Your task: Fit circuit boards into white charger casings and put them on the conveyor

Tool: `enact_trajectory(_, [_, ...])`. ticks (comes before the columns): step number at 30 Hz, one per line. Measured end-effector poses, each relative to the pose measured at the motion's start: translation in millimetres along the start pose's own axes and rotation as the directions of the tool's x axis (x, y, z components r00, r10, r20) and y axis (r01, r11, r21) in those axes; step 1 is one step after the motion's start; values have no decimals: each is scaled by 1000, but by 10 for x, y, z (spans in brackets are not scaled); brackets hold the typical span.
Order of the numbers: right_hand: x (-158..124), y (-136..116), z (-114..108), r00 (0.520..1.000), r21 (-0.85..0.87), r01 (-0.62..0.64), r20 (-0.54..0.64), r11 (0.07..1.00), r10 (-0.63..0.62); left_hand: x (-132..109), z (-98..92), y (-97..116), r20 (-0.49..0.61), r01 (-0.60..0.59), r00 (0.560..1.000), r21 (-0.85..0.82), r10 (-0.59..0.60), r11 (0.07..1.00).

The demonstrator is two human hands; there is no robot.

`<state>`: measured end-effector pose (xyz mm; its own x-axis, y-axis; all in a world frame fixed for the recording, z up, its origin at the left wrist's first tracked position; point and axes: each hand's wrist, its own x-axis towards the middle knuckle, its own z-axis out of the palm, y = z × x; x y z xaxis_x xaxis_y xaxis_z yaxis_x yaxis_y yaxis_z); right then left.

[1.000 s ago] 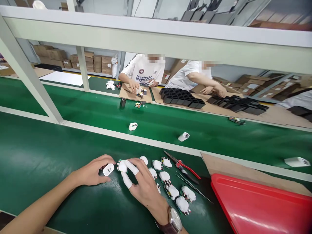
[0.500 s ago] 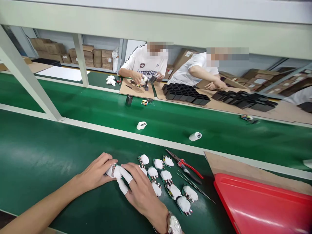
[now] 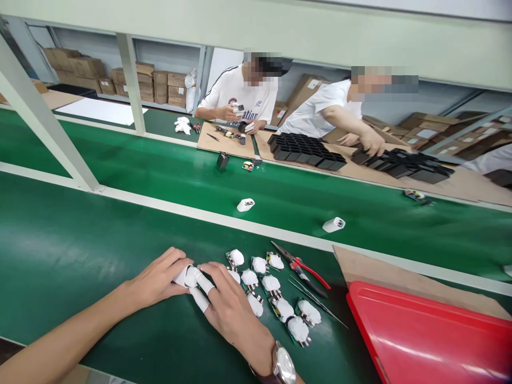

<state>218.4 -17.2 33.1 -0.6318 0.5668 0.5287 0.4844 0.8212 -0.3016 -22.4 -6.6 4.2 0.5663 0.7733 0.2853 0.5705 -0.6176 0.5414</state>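
Note:
My left hand (image 3: 160, 277) and my right hand (image 3: 226, 304) meet low on the green mat, both closed on one small white charger shell (image 3: 184, 276). White finger cots cover my right thumb and forefinger, which press against the shell's right end. A watch sits on my right wrist. Just right of my hands lie several circuit boards with white caps and metal prongs (image 3: 276, 298), set in loose rows.
Red-handled pliers (image 3: 306, 269) and tweezers (image 3: 316, 301) lie beside the boards. A red tray (image 3: 432, 341) rests on cardboard at the right. Two white chargers (image 3: 245, 205) (image 3: 333, 224) ride the conveyor belt. Across it two people work over black trays (image 3: 306, 152).
My hands have closed together around the charger shell, which showed openly in my left fingers a second ago. The chargers on the belt have drifted right, and the view has tilted down a little.

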Motion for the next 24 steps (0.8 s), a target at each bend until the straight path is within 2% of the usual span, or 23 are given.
enact_trajectory(3, [-7, -2, -2, 1000, 21, -16, 4, 1000, 16, -2, 8, 1, 15, 15, 1000, -44, -14, 999])
enact_trajectory(7, [-13, -5, -1, 1000, -11, 11, 13, 1000, -11, -5, 5, 11, 13, 20, 1000, -27, -19, 999])
enact_trajectory(13, [3, 7, -20, 1000, 31, -12, 9, 999, 12, -3, 17, 28, 32, 27, 999, -39, -26, 999])
enact_trajectory(16, [-3, 0, -28, 998, -9, -3, 55, 1000, 3, -1, 25, 40, 45, 43, 998, -55, -41, 998])
enact_trajectory(19, [-17, -4, -29, 992, -6, -33, 118, 999, 33, 10, 2, 55, 71, 88, 994, -114, -80, 990])
enact_trajectory(21, [-28, 5, -16, 991, 21, -68, 114, 997, 65, 15, -18, 58, 89, 113, 991, -166, -99, 980])
enact_trajectory(24, [-38, 31, 33, 995, 18, -55, 88, 998, 53, 2, -20, 47, 119, 125, 988, -230, -99, 965])
